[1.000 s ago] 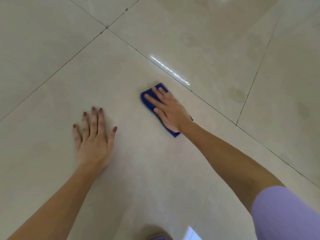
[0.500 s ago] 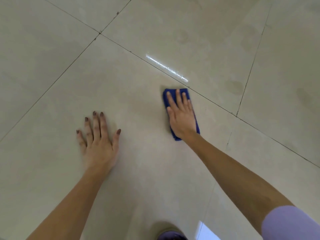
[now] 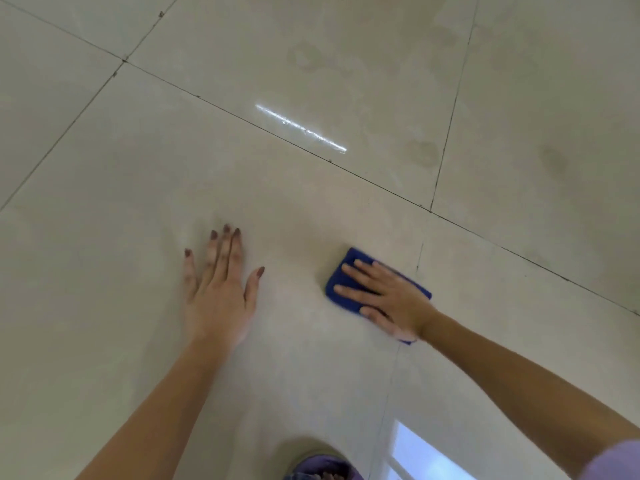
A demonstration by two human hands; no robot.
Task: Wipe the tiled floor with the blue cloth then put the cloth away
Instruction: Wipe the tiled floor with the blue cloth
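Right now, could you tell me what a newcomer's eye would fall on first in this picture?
The blue cloth stands out first, the only strong colour on the pale floor, pressed flat under the right hand right of centre. Next, the left hand lies spread on the tile beside it, apart from the cloth. Farther off, a bright streak of light shines on the far tile, just beyond a joint.

I see open floor (image 3: 104, 271) ahead and to the right of the cloth (image 3: 346, 279), left hand (image 3: 218, 299) flat on the tile nearby, bare strip between them
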